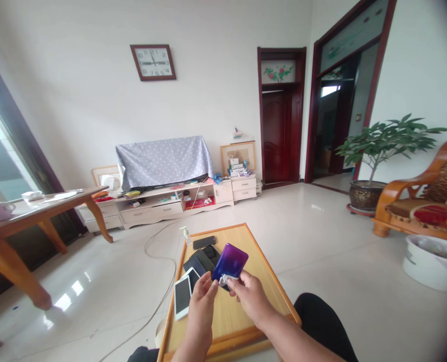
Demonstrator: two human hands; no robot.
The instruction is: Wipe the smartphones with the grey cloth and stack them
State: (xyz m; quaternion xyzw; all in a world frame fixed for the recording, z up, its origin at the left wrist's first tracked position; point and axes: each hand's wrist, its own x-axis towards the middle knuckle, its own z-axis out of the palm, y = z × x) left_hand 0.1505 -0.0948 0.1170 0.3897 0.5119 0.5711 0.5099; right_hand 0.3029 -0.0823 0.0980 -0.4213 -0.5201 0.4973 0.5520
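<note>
Phone [230,261], purple shading to blue, sits in both hands above the low wooden table [261,281], its glossy back turned up toward the camera. Its long axis runs from the lower left, where the fingers pinch it, up and away to the right, so the free end points toward the far right corner of the table.

From the left: a wooden desk [38,211] stands by the window, and a white cable [159,301] loops across the shiny tiled floor. On the table's left edge lies a white phone [182,297], flat and rectangular, with several dark phones [204,259] fanned just beyond it and a small pump bottle [186,235] near the far left corner. The left hand [203,301] is curled, its fingertips gripping the purple phone's lower left corner. The right hand [249,296] is likewise closed on the lower edge, and something small and white, perhaps a cloth, seems to be pressed between the two hands; the view is too coarse to be sure. The held phone hides part of the dark ones behind it. Further right stand a potted plant [381,151], a wooden armchair [423,201] and a white basin [434,261].
</note>
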